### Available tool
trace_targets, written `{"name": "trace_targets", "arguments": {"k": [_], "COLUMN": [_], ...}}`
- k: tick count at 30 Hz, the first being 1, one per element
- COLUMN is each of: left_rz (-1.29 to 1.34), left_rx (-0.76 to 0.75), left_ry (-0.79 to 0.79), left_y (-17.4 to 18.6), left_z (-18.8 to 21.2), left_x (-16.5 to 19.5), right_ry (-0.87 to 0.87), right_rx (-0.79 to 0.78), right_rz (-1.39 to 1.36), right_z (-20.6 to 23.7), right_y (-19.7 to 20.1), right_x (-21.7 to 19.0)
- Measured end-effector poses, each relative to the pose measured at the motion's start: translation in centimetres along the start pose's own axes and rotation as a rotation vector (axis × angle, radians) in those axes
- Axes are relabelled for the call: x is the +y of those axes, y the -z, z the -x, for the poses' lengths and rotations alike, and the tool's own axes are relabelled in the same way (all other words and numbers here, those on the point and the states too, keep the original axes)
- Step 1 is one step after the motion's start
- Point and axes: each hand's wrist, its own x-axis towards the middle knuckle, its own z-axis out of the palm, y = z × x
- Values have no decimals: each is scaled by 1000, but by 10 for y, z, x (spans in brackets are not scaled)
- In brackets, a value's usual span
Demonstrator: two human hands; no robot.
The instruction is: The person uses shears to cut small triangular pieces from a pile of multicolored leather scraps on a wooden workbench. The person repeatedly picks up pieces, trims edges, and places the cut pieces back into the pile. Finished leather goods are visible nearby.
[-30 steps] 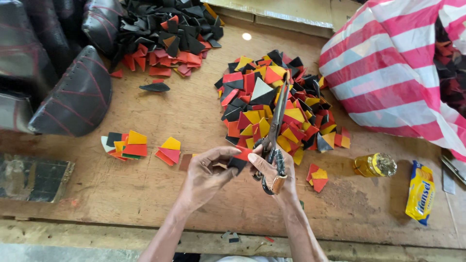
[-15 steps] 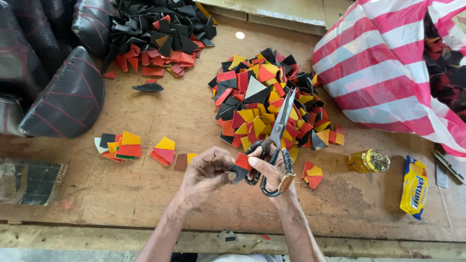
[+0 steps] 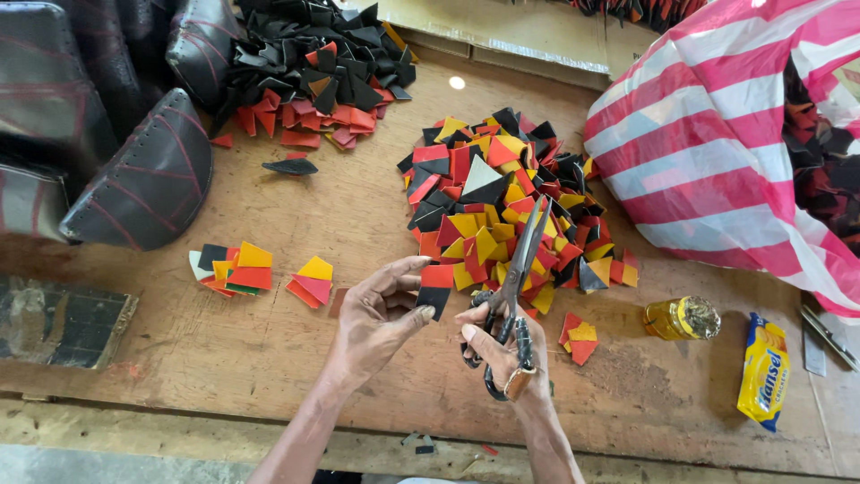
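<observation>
Scissors [image 3: 512, 296] have opened in the right hand [image 3: 502, 354]; left hand [image 3: 381, 309] fingertips pinch the red-black piece [image 3: 435, 289] just beside the blades

We are seeing even, soft daylight falling across the wooden workbench [image 3: 269, 358], casting only faint shadows under the hands. A small bright spot is glaring on the wood near the top. The wide lens is bending the edges. Everything is staying sharp, with the dark seat covers [image 3: 143, 188] losing some detail.
</observation>
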Motion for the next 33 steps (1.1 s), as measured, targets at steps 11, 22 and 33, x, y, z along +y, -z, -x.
{"name": "trace_targets", "arguments": {"k": [11, 22, 33], "left_rz": [-373, 225, 22], "left_rx": [-74, 108, 203], "left_ry": [52, 62, -186], "left_y": [-12, -21, -15], "left_z": [12, 5, -13], "left_x": [19, -13, 5], "right_ry": [171, -34, -103], "right_rx": [50, 3, 47], "right_rz": [40, -353, 3], "right_z": [-7, -4, 15], "right_y": [2, -13, -17], "right_x": [-8, 19, 7]}}
